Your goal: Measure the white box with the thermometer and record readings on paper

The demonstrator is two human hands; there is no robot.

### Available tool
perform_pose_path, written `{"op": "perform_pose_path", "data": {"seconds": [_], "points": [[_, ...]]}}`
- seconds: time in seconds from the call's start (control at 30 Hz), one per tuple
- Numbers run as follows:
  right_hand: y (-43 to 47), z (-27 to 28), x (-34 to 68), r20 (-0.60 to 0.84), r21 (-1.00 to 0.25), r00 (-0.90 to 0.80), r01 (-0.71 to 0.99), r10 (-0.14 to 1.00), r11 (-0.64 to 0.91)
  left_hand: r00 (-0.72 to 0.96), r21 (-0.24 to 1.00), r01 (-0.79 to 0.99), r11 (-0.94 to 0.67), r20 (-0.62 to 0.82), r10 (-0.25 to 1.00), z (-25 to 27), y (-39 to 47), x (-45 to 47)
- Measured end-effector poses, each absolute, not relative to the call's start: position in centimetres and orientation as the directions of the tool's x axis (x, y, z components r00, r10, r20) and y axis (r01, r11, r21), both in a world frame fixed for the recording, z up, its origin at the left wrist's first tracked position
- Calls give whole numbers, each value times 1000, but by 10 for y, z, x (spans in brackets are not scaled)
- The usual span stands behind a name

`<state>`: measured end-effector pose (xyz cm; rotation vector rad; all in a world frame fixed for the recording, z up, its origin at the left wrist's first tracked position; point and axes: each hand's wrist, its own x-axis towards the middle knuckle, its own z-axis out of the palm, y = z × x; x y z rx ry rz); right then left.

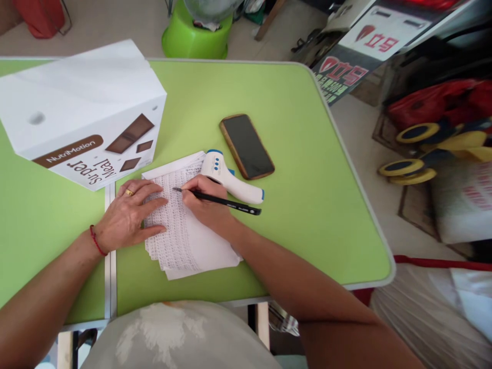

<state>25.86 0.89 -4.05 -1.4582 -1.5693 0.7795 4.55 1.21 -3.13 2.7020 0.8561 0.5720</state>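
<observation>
With the right hand (209, 206) I'm grasping a pen (234, 204), pointing it at the written paper (177, 238) underneath. I'm laying the left hand (130, 212) on the paper's near-left side, fingers spread, gripping nothing. Just beyond the right hand a thermometer (236, 187) is lying; farther out, a phone (248, 146). Beyond the left hand a box (84, 97) is standing on the worktop (307, 205).
</observation>
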Motion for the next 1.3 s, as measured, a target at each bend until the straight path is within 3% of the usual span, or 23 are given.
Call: {"op": "perform_pose_path", "data": {"seconds": [0.93, 1.3], "points": [[9, -39, 259, 133, -895, 35, 434, 990, 105, 743, 383, 501, -776, 269, 613, -30, 13, 45], [6, -40, 259, 120, -896, -40, 426, 992, 126, 743, 388, 513, -765, 245, 622, -31, 12, 45]]}}
